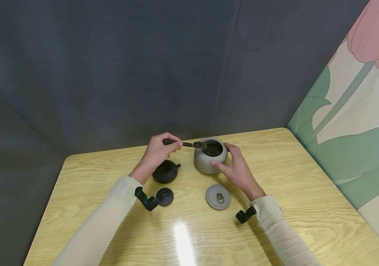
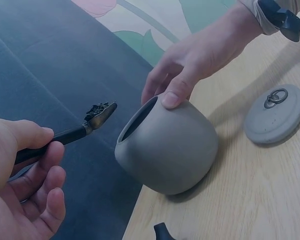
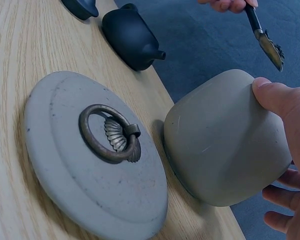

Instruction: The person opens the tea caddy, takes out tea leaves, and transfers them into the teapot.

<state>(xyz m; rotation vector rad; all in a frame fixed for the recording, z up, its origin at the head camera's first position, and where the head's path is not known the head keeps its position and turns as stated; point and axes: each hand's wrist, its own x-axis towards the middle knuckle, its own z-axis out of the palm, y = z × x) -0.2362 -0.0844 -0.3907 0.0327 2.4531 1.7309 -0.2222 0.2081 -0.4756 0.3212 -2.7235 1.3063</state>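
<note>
My left hand (image 1: 158, 150) pinches the dark handle of a small scoop (image 2: 70, 135) between thumb and fingers. Dark dried leaves (image 2: 97, 111) lie heaped on the scoop's metal end, which is held above the jar's mouth at its left side. The round grey jar (image 1: 206, 162) stands on the table with more dark leaves (image 1: 213, 150) inside. My right hand (image 1: 239, 169) grips the jar from the right, the thumb near the rim and the fingers round the far side. Below my left hand sits a black teapot (image 1: 165, 172) with its top uncovered.
A small black lid (image 1: 165, 196) lies in front of the teapot. In front of the jar is a grey lid (image 1: 218, 197) with a metal ring. The wooden table (image 1: 86, 177) ends at a dark curtain (image 1: 136, 74) behind, and a flower-patterned cloth (image 1: 359, 147) hangs at the right.
</note>
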